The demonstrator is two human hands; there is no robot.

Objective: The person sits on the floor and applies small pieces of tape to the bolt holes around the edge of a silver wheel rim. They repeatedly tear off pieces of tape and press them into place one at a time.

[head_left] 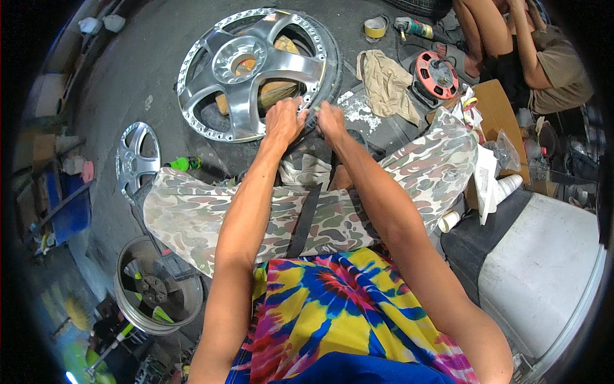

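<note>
A polished five-spoke wheel (242, 109) with small holes around its rim lies on a tire in front of me, tilted slightly. My left hand (286, 120) is closed at the wheel's near right edge, fingers curled against the rim. Just right of it, by the tire's edge, my right hand (330, 120) is curled into a fist and slightly blurred. Whatever either hand pinches is too small or hidden to make out. Wood blocks (278, 93) show through the gaps between the spokes.
A smaller spoked wheel (137, 160) and a green bottle (185, 163) lie left. A wheel barrel (160, 285) stands lower left. Rightward are a beige cloth (387, 80), a red cable reel (437, 75), a power tool (414, 27), tape (375, 27), cardboard (502, 121) and a seated person (543, 70).
</note>
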